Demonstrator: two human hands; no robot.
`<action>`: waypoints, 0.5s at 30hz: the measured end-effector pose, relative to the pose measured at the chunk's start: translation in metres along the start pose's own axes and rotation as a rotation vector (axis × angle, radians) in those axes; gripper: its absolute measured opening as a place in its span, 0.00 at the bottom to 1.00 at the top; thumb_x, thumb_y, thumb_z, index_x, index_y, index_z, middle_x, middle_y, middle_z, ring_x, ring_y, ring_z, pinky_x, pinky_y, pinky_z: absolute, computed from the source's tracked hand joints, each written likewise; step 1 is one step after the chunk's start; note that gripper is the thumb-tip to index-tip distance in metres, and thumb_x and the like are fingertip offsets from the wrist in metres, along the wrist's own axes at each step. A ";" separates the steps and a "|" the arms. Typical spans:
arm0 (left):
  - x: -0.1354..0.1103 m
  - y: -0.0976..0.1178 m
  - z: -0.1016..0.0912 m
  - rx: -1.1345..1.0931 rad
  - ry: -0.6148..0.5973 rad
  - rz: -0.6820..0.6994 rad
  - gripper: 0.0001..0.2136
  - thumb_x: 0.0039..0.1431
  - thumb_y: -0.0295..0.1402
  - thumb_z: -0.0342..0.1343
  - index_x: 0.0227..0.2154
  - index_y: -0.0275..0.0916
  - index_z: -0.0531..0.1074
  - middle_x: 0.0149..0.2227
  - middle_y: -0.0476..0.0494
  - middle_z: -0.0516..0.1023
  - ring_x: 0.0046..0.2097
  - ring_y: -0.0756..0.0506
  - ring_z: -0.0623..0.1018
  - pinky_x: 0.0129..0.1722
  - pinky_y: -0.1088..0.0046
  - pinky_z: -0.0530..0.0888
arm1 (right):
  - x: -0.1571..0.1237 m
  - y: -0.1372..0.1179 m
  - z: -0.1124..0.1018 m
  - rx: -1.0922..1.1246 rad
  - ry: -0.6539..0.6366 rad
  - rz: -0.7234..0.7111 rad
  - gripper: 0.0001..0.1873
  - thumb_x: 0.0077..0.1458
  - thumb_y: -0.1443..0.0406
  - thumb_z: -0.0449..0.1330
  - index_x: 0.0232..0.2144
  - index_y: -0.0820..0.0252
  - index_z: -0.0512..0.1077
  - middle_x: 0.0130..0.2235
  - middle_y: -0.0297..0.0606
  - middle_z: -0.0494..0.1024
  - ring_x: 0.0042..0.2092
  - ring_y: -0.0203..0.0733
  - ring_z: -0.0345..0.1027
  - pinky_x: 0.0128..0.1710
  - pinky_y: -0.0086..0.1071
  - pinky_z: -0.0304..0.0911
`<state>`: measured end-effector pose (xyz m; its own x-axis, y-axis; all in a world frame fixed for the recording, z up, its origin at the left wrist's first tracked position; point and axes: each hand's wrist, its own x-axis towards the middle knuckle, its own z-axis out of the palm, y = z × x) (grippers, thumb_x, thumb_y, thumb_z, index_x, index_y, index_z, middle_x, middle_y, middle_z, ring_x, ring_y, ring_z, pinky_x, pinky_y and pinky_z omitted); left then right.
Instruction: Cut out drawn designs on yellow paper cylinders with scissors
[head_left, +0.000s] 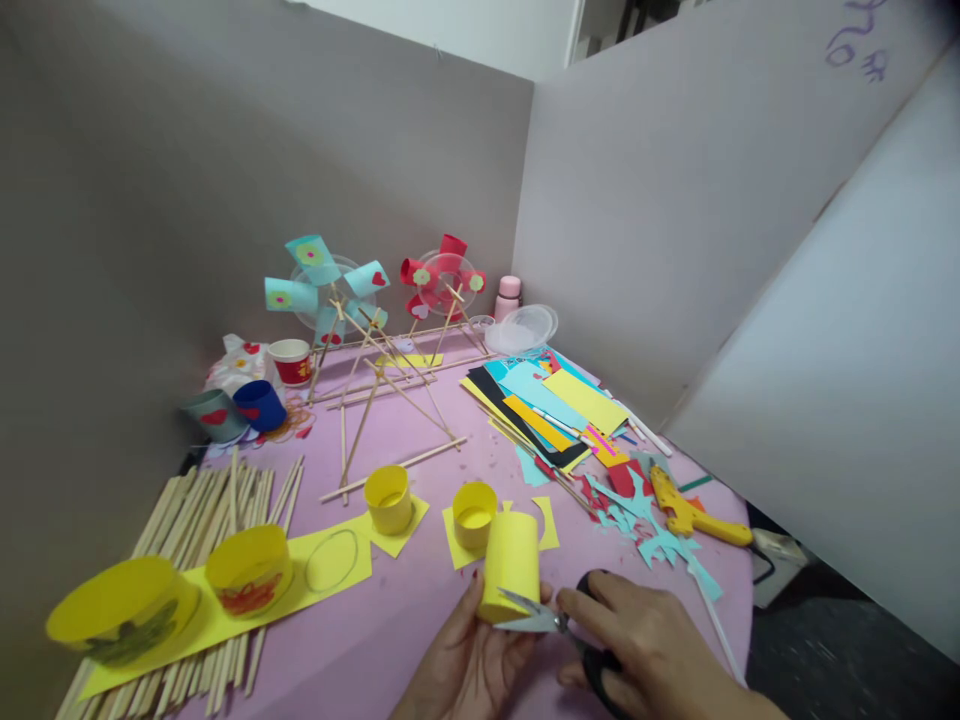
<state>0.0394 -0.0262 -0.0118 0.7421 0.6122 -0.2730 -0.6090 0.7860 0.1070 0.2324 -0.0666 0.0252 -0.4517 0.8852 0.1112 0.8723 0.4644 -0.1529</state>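
Observation:
My left hand (469, 655) grips a yellow paper cup (511, 565) lying on its side near the table's front edge. My right hand (645, 640) holds black-handled scissors (536, 615), whose open blades sit at the cup's rim. Two small yellow cups (388, 497) (474, 515) stand just behind on yellow paper scraps.
Pink table (420, 440) inside grey partition walls. Wooden sticks (202, 510) and wider yellow cups (247, 568) at left; two stick-and-paper windmills (330, 285) (442, 275) at the back; coloured paper stack (544, 405), paper scraps and a yellow glue gun (686, 512) at right.

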 end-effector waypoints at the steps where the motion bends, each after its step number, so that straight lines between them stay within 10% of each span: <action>1: 0.000 0.000 0.000 -0.001 0.000 0.005 0.19 0.58 0.35 0.54 0.45 0.21 0.71 0.42 0.29 0.82 0.45 0.42 0.80 0.42 0.75 0.76 | 0.000 0.000 0.000 0.004 -0.006 0.002 0.20 0.44 0.62 0.68 0.41 0.55 0.71 0.33 0.35 0.76 0.32 0.44 0.72 0.26 0.31 0.56; 15: 0.002 0.000 -0.003 -0.008 -0.001 0.007 0.19 0.58 0.35 0.54 0.45 0.22 0.72 0.42 0.29 0.82 0.45 0.42 0.80 0.43 0.75 0.76 | 0.000 0.003 0.003 0.051 -0.087 0.078 0.21 0.44 0.54 0.67 0.41 0.52 0.72 0.31 0.32 0.77 0.31 0.44 0.73 0.26 0.31 0.54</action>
<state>0.0400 -0.0248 -0.0151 0.7384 0.6175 -0.2710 -0.6161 0.7811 0.1013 0.2341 -0.0651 0.0223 -0.3996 0.9166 0.0119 0.8957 0.3932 -0.2078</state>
